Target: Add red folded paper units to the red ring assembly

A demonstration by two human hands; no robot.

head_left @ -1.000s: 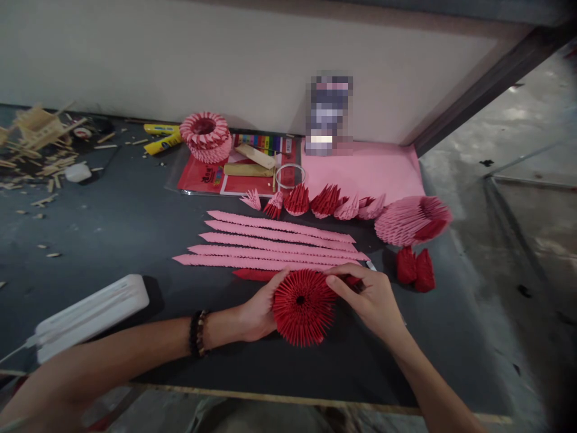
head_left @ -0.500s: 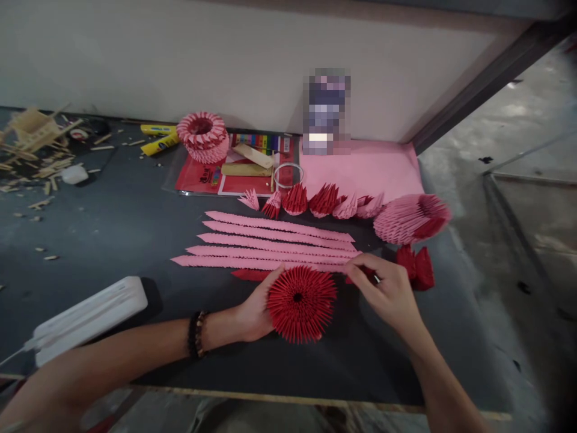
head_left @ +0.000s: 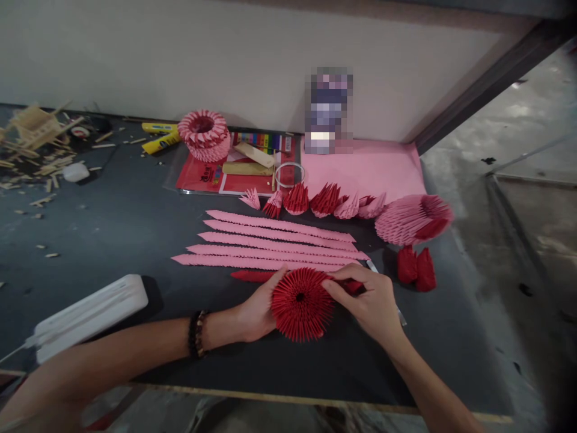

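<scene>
My left hand [head_left: 259,307] is closed on the left side of a round red disc [head_left: 303,316] built from folded paper pieces, with a small dark hole at its centre. At the disc's upper right rim, the thumb and fingers of my right hand [head_left: 367,294] pinch its edge. Several long pink folded-paper strips [head_left: 279,248] lie side by side just beyond my hands. Behind the disc lies a red paper strip [head_left: 252,275], partly covered. A thin silver tool [head_left: 402,317] rests on the table, mostly hidden by my right hand.
Small red and pink paper pieces [head_left: 296,199] stand in a row behind the strips, with a pink paper body [head_left: 406,222] at the right. Two red pieces [head_left: 425,270] sit nearer. A white power strip [head_left: 97,316] is at left, wood scraps [head_left: 40,159] at far left.
My right hand has moved left from the ends of the pink strips to the disc's right rim. The silver tool now shows behind it. My left hand still holds the disc.
</scene>
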